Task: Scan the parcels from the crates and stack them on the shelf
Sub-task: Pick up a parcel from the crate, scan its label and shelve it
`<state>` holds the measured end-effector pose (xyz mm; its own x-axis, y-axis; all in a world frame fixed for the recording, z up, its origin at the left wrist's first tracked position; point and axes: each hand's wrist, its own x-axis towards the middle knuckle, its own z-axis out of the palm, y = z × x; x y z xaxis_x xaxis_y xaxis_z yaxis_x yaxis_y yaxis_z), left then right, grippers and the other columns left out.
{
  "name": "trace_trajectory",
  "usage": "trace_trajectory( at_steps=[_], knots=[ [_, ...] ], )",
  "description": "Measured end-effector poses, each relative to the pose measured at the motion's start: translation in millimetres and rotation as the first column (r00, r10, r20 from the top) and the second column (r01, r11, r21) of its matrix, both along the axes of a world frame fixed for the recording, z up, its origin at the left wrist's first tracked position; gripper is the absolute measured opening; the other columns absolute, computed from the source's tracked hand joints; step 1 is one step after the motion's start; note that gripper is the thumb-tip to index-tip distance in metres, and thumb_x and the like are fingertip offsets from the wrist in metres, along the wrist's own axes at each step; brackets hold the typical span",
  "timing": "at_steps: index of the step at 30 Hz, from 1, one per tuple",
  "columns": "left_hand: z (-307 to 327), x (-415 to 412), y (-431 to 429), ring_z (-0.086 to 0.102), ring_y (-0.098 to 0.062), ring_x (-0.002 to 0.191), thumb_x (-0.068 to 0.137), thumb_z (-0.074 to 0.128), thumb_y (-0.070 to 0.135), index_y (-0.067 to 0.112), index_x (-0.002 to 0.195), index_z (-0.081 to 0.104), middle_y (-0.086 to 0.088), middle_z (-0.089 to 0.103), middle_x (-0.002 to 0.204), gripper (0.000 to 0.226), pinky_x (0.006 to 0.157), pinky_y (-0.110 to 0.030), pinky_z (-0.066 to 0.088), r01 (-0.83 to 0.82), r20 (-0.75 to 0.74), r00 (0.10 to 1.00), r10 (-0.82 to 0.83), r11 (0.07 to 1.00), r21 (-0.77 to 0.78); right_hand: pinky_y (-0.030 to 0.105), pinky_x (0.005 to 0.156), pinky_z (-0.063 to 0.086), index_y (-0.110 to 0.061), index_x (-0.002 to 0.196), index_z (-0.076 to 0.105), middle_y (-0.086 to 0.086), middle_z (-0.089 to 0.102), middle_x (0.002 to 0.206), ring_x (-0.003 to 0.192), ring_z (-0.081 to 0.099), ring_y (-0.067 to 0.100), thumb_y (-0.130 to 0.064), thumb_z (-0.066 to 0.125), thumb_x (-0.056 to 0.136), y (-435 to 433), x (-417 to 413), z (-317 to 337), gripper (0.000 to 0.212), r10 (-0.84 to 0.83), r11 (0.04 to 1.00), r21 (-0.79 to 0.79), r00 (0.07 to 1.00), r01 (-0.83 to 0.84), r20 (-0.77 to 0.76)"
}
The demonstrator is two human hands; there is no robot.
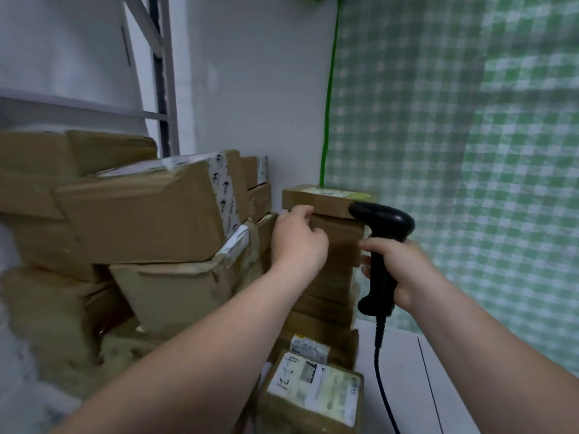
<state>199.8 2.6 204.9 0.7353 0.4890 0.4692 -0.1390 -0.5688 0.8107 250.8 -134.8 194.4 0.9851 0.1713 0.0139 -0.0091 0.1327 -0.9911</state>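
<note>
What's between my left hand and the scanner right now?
A stack of small brown parcels stands between the left hand and the scanner in the right hand, per the head view.

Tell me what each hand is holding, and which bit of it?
The right grip is wrapped round the handle of the black scanner. The left grip touches the left end of the top parcel; whether it holds it cannot be told.

Even, dimmish indoor light — shadows faint; whole frame soft; lower-left parcels smeared; edges fisheye-bent.
</note>
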Motion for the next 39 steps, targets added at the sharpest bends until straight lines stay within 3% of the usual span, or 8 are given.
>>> trace_trajectory(
  at_steps=[3, 6, 10, 13, 16, 21, 27, 39],
  knots=[
    [-10, -48, 7, 0.055, -0.015, 0.103, 0.088, 0.054, 0.003, 0.013, 0.119, 0.064, 0.002, 0.053, 0.107, 0.034, 0.089, -0.019, 0.042, -0.067, 0.266, 0.964, -0.029, 0.937, 0.344, 0.035, 0.063, 0.048, -0.012, 0.099, 0.059, 0.011, 0.059, 0.079, 0.069, 0.057, 0.024, -0.008, 0.070, 0.082, 18, -33, -12, 0.020, 0.066, 0.997, -0.031, 0.995, -0.069, -0.079],
    [-12, -87, 24, 0.055, -0.023, 0.089, 0.081, 0.055, 0.001, 0.004, 0.100, 0.069, -0.010, 0.061, 0.096, 0.024, 0.079, -0.026, 0.043, -0.258, 0.509, 0.854, -0.110, 0.760, 0.597, 0.031, 0.059, 0.048, -0.012, 0.100, 0.061, 0.008, 0.062, 0.079, 0.066, 0.058, 0.021, -0.012, 0.072, 0.081, 43, -62, -21, 0.021, 0.148, 0.988, -0.019, 0.976, -0.153, -0.160],
    [-5, -123, 67, 0.047, -0.029, 0.105, 0.076, 0.059, 0.016, 0.017, 0.114, 0.059, -0.011, 0.048, 0.117, 0.038, 0.087, -0.043, 0.039, -0.594, 0.685, 0.711, 0.160, 0.657, 0.464, 0.026, 0.051, 0.048, -0.008, 0.100, 0.065, 0.008, 0.064, 0.078, 0.066, 0.060, 0.022, -0.015, 0.069, 0.085, 78, -95, -27, 0.017, 0.212, 0.976, 0.012, 0.938, -0.217, -0.275],
    [3, -138, 99, 0.033, -0.037, 0.130, 0.083, 0.057, 0.038, 0.024, 0.137, 0.042, -0.015, 0.036, 0.141, 0.058, 0.106, -0.064, 0.026, -0.589, 0.443, 0.800, 0.403, 0.665, 0.459, 0.028, 0.052, 0.049, -0.003, 0.100, 0.067, 0.008, 0.066, 0.063, 0.057, 0.061, 0.023, -0.019, 0.064, 0.090, 99, -112, -30, 0.020, 0.257, 0.965, 0.043, 0.897, -0.259, -0.360],
    [5, -141, 117, 0.000, -0.030, 0.146, 0.091, 0.049, 0.054, 0.035, 0.151, 0.018, -0.006, 0.012, 0.157, 0.070, 0.114, -0.064, 0.005, -0.403, 0.145, 0.912, 0.383, 0.771, 0.493, 0.030, 0.050, 0.046, -0.003, 0.077, 0.063, 0.007, 0.061, 0.045, 0.053, 0.060, 0.025, -0.019, 0.059, 0.094, 108, -123, -26, 0.024, 0.262, 0.964, 0.074, 0.869, -0.255, -0.419],
    [12, -136, 126, -0.007, -0.027, 0.146, 0.089, 0.048, 0.059, 0.040, 0.151, 0.012, -0.001, 0.008, 0.159, 0.074, 0.116, -0.060, 0.007, -0.303, 0.121, 0.949, 0.290, 0.746, 0.592, 0.037, 0.060, 0.046, -0.004, 0.096, 0.065, 0.012, 0.065, 0.076, 0.070, 0.060, 0.028, -0.022, 0.060, 0.092, 115, -132, -24, 0.019, 0.228, 0.974, 0.108, 0.856, -0.201, -0.464],
    [21, -127, 130, -0.004, -0.029, 0.146, 0.089, 0.047, 0.060, 0.045, 0.150, 0.011, -0.001, 0.012, 0.157, 0.072, 0.116, -0.060, 0.007, -0.249, 0.065, 0.959, 0.278, 0.704, 0.665, 0.040, 0.063, 0.049, -0.002, 0.122, 0.058, 0.018, 0.064, 0.111, 0.087, 0.064, 0.032, -0.023, 0.063, 0.091, 121, -142, -19, 0.038, 0.254, 0.963, 0.207, 0.832, -0.171, -0.493],
    [16, -143, 134, -0.009, -0.025, 0.148, 0.092, 0.047, 0.056, 0.038, 0.153, 0.005, -0.001, 0.001, 0.162, 0.076, 0.120, -0.051, 0.004, -0.250, 0.081, 0.961, 0.263, 0.710, 0.658, 0.038, 0.065, 0.050, -0.005, 0.114, 0.062, 0.016, 0.069, 0.101, 0.088, 0.067, 0.029, -0.018, 0.062, 0.091, 109, -148, -23, 0.027, 0.255, 0.963, 0.204, 0.848, -0.178, -0.464]
  ],
)
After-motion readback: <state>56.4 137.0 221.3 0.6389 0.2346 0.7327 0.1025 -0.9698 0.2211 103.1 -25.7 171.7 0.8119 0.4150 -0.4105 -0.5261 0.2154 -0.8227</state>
